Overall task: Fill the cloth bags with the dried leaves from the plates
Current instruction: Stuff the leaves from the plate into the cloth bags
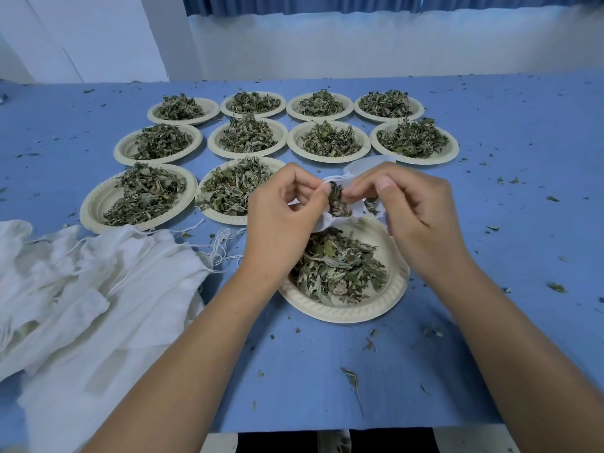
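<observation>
While held at frame centre over the near plate [343, 314], the bag [322, 223] has its mouth pinched by the left hand [284, 217] and right hand [411, 207], with leaves [336, 199] wadded in the opening. Judged: the cloth is thin, limp and nearly weightless, so grip it at the hem. The leaves are brittle and shed crumbs, so press lightly.

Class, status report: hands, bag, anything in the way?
Left hand and right hand pinch cloth bag over nearest plate. Dried leaves poke from its mouth. Bag pile left, not obstructing.
</observation>
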The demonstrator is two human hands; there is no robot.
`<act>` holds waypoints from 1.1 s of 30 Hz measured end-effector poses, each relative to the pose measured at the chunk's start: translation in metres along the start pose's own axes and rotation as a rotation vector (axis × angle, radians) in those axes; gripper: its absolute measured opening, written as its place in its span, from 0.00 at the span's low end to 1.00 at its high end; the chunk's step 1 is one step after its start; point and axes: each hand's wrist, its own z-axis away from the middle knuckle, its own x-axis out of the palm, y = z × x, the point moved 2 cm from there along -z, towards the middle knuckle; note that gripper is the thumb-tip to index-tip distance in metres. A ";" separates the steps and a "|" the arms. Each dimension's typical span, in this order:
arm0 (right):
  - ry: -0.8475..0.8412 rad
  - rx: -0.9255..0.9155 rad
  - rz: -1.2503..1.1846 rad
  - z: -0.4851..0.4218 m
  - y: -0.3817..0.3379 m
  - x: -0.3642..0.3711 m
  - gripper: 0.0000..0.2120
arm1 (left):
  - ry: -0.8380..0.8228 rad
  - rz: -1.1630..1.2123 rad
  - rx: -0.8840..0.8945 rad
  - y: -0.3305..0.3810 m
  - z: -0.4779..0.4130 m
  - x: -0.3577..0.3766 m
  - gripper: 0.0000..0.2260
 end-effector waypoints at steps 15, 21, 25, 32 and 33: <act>-0.311 0.179 0.184 -0.001 0.012 0.019 0.06 | 0.314 0.247 -0.063 0.006 -0.008 -0.018 0.07; -0.693 0.174 0.186 0.006 0.015 0.032 0.15 | 0.279 0.250 -0.048 0.007 -0.007 -0.017 0.07; -0.609 0.182 0.244 0.002 0.022 0.019 0.13 | 0.232 0.286 -0.065 0.006 -0.009 -0.016 0.07; -0.712 0.023 0.377 0.006 0.014 0.040 0.27 | 0.169 0.263 -0.027 0.007 -0.008 -0.012 0.07; -0.718 0.019 0.382 0.006 0.014 0.042 0.25 | 0.173 0.257 -0.024 0.007 -0.008 -0.013 0.07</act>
